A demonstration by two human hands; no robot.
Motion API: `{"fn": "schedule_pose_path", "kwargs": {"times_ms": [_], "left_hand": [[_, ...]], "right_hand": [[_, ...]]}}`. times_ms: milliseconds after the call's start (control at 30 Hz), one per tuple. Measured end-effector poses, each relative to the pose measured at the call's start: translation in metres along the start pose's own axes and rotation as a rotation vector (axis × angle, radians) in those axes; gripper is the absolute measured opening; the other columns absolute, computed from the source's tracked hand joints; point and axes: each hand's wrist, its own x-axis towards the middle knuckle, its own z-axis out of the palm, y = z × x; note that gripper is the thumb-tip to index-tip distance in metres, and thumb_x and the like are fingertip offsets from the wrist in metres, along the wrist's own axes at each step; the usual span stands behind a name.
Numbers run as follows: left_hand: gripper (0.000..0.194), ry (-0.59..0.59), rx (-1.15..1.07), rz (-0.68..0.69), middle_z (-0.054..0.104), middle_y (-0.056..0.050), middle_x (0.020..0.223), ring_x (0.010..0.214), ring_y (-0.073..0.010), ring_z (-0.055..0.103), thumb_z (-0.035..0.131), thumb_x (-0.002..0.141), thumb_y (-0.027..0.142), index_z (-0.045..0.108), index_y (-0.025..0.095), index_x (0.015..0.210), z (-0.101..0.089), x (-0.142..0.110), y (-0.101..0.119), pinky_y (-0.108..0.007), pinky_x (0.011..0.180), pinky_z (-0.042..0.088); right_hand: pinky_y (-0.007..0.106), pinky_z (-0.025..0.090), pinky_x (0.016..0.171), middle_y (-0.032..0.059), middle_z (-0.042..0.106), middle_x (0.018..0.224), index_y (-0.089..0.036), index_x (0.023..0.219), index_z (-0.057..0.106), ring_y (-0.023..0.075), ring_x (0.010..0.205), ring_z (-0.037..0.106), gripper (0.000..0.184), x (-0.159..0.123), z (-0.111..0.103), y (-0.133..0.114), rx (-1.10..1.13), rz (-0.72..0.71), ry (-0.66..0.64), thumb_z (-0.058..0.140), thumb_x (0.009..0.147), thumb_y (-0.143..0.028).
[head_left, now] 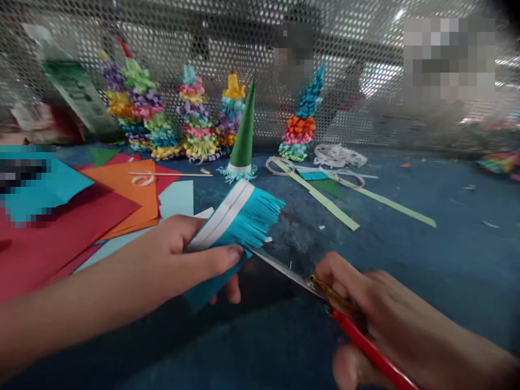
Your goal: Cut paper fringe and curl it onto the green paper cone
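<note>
L hand point(174, 257) pinches teal fringed paper point(244, 214) tight, just past the green cone's front; far edge is all cut into fringe; near part can't be seen well; R hand point(390, 314) grips red-handled scissors point(357, 338), tips just by the paper; green paper cone point(244, 130) w/ teal fringe stands done behind.

Pretty much a paper-craft workshop. Paper trees point(199, 116) stand along the perforated metal screen point(365, 38), with colored paper sheets point(122, 187) on the blue worktable point(426, 265) in front of it.

We can't read any words here. The green paper pack point(75, 95) at the back has some print on it, but it is too blurry to read.
</note>
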Motion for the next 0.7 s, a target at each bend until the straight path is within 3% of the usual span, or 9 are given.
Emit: {"fn": "schedule_pose_path", "kwargs": {"times_ms": [133, 233, 367, 467, 600, 700], "left_hand": [[0.024, 0.034, -0.064, -0.04, 0.076, 0.005, 0.059, 0.052, -0.0117, 0.067, 0.065, 0.079, 0.046, 0.077, 0.028, 0.069, 0.0036, -0.0052, 0.0011, -0.012, 0.045, 0.049], [0.023, 0.035, -0.098, -0.057, 0.076, 0.005, 0.058, 0.051, -0.0124, 0.067, 0.065, 0.077, 0.047, 0.077, 0.027, 0.071, 0.0061, -0.0074, 0.0038, -0.013, 0.046, 0.05], [0.033, 0.111, -0.053, -0.172, 0.074, 0.003, 0.055, 0.048, -0.0136, 0.065, 0.065, 0.072, 0.056, 0.077, 0.025, 0.068, 0.0088, -0.0082, 0.0088, -0.014, 0.043, 0.049], [0.039, 0.153, -0.046, -0.252, 0.071, 0.003, 0.05, 0.045, -0.0141, 0.064, 0.065, 0.068, 0.062, 0.076, 0.024, 0.07, 0.0102, -0.0075, 0.0092, -0.015, 0.04, 0.047], [0.033, 0.1, -0.076, -0.16, 0.072, 0.003, 0.052, 0.045, -0.0138, 0.065, 0.064, 0.073, 0.056, 0.076, 0.025, 0.07, 0.0108, -0.008, 0.0034, -0.015, 0.04, 0.048], [0.033, 0.094, -0.036, -0.044, 0.073, 0.002, 0.052, 0.045, -0.0127, 0.067, 0.062, 0.079, 0.05, 0.075, 0.026, 0.06, 0.0105, -0.0091, -0.0003, -0.013, 0.04, 0.049]], "right_hand": [[0.027, 0.035, 0.039, -0.0072, 0.063, 0.053, -0.03, 0.075, 0.036, 0.0162, 0.04, 0.049, 0.048, -0.0004, -0.0029, -0.0048, -0.055, -0.004, -0.024, 0.079, 0.06, -0.046], [0.027, 0.034, 0.039, -0.0069, 0.062, 0.051, -0.03, 0.077, 0.035, 0.0168, 0.041, 0.05, 0.052, -0.0003, -0.0018, -0.0045, -0.067, -0.01, -0.02, 0.078, 0.064, -0.056], [0.027, 0.038, 0.042, -0.0049, 0.064, 0.056, -0.03, 0.079, 0.035, 0.0171, 0.045, 0.054, 0.056, 0.0002, -0.0008, -0.0019, -0.051, -0.008, -0.052, 0.072, 0.07, -0.071], [0.026, 0.033, 0.043, -0.0062, 0.06, 0.055, -0.03, 0.081, 0.037, 0.0157, 0.045, 0.048, 0.058, -0.0004, -0.0011, 0.0003, -0.097, -0.03, -0.055, 0.069, 0.073, -0.077], [0.024, 0.027, 0.043, -0.0101, 0.049, 0.051, -0.029, 0.083, 0.041, 0.0142, 0.044, 0.04, 0.062, -0.0012, 0.0007, 0.0021, -0.141, -0.019, -0.016, 0.078, 0.066, -0.076], [0.023, 0.028, 0.042, -0.0098, 0.051, 0.053, -0.029, 0.083, 0.041, 0.0144, 0.044, 0.043, 0.061, -0.0001, 0.0018, 0.0014, -0.129, 0.032, -0.017, 0.082, 0.064, -0.071]]}}
